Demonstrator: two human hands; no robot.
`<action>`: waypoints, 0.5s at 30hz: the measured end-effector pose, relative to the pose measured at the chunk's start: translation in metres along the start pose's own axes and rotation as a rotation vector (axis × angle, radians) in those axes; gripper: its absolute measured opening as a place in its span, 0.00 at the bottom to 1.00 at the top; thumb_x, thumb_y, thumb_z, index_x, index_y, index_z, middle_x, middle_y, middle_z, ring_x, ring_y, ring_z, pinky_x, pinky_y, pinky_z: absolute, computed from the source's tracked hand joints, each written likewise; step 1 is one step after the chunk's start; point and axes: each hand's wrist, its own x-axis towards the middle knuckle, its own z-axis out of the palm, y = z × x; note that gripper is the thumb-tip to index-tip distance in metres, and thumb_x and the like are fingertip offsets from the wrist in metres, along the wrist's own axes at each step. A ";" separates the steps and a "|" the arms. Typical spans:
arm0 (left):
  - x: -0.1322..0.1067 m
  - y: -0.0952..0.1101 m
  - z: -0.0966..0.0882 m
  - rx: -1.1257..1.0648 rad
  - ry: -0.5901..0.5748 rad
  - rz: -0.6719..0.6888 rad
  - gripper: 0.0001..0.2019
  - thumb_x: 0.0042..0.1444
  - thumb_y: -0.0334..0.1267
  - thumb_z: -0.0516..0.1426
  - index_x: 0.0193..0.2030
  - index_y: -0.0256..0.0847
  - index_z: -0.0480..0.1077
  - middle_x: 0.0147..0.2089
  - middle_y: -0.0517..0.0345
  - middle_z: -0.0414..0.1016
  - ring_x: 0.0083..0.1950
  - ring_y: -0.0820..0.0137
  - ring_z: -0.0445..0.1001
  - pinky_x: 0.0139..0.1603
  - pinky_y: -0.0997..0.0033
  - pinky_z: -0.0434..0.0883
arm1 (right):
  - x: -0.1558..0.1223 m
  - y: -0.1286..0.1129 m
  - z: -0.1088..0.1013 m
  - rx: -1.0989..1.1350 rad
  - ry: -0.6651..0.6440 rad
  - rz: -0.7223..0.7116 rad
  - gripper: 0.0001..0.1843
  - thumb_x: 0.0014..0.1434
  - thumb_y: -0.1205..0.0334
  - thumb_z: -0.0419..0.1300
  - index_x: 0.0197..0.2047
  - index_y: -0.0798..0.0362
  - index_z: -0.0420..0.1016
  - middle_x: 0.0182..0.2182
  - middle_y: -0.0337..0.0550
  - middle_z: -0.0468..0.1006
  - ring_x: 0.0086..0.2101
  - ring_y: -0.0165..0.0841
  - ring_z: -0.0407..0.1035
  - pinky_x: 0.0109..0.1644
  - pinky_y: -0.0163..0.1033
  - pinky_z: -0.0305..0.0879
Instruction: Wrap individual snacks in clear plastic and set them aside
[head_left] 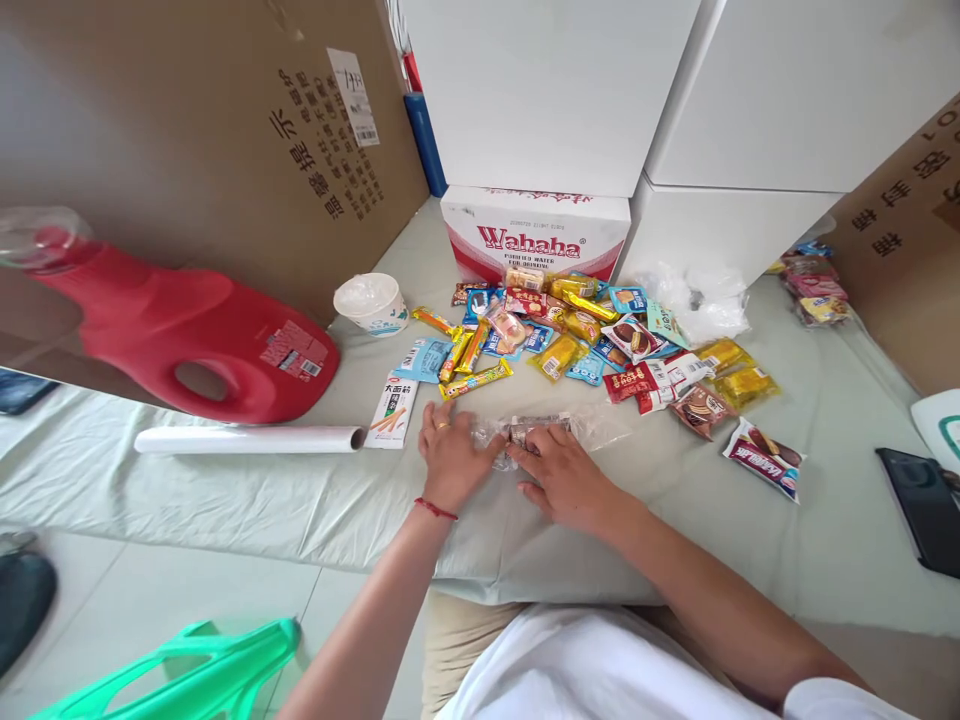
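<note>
A clear plastic bag (600,425) lies on the cloth in front of me with a dark, printed packet (536,428) inside it. My left hand (454,458) is at the bag's left end, thumb pressed on the plastic and fingers lying forward. Curled over the packet from the near side is my right hand (566,480), its fingertips gripping the wrapped packet. The packet's kind is hidden by plastic and fingers. Just left of my left hand lies a white snack packet (391,412). A pile of small wrapped snacks (559,357) spreads beyond both hands.
At left lie a red detergent bottle (217,340) and a white roll (247,440); a paper bowl (371,305) stands behind. A Wahaha carton (536,235) backs the pile. Crumpled plastic (709,300), a purple snack packet (765,460) and a phone (922,505) are at right.
</note>
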 end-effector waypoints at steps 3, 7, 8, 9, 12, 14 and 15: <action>-0.007 0.005 -0.007 -0.078 -0.055 0.055 0.08 0.52 0.43 0.62 0.30 0.42 0.71 0.57 0.44 0.74 0.65 0.47 0.67 0.63 0.40 0.65 | -0.012 0.004 0.000 0.076 0.039 -0.010 0.28 0.68 0.57 0.58 0.69 0.55 0.66 0.58 0.57 0.69 0.53 0.48 0.62 0.62 0.55 0.63; -0.023 0.021 -0.019 -0.311 -0.134 -0.046 0.09 0.57 0.45 0.57 0.31 0.44 0.69 0.29 0.61 0.74 0.31 0.67 0.73 0.38 0.66 0.72 | -0.021 0.002 0.010 0.119 0.079 0.014 0.27 0.68 0.62 0.56 0.69 0.52 0.65 0.62 0.56 0.67 0.55 0.48 0.63 0.63 0.57 0.65; -0.027 0.028 -0.019 -0.363 -0.151 -0.064 0.09 0.58 0.45 0.57 0.32 0.44 0.70 0.27 0.63 0.73 0.28 0.69 0.72 0.35 0.68 0.71 | -0.022 0.001 0.013 0.129 0.091 0.020 0.27 0.68 0.63 0.56 0.69 0.51 0.65 0.63 0.55 0.67 0.55 0.48 0.63 0.63 0.57 0.65; -0.030 0.036 -0.017 -0.410 -0.168 -0.063 0.09 0.59 0.45 0.57 0.34 0.44 0.72 0.28 0.63 0.74 0.28 0.70 0.72 0.34 0.69 0.71 | -0.023 -0.001 0.017 0.142 0.102 0.025 0.27 0.68 0.64 0.56 0.69 0.51 0.66 0.64 0.55 0.66 0.56 0.48 0.63 0.64 0.58 0.64; -0.032 0.052 -0.002 -0.473 -0.198 0.007 0.12 0.62 0.39 0.53 0.42 0.43 0.78 0.36 0.57 0.81 0.35 0.68 0.78 0.39 0.68 0.74 | -0.026 -0.004 0.020 0.205 0.129 0.038 0.26 0.66 0.66 0.57 0.67 0.54 0.68 0.67 0.55 0.64 0.61 0.48 0.62 0.67 0.57 0.63; -0.031 0.056 0.009 -0.404 -0.182 0.074 0.15 0.63 0.35 0.51 0.45 0.42 0.80 0.40 0.54 0.82 0.41 0.66 0.79 0.44 0.66 0.75 | -0.030 0.000 0.013 0.298 0.119 0.024 0.21 0.67 0.63 0.59 0.61 0.53 0.74 0.64 0.54 0.69 0.60 0.46 0.65 0.65 0.53 0.65; -0.030 0.057 0.014 -0.342 -0.170 0.109 0.16 0.63 0.34 0.51 0.46 0.42 0.80 0.41 0.53 0.82 0.42 0.65 0.79 0.45 0.65 0.75 | -0.030 0.005 0.006 0.352 0.119 0.029 0.17 0.68 0.61 0.58 0.58 0.52 0.76 0.60 0.53 0.73 0.57 0.44 0.68 0.62 0.50 0.68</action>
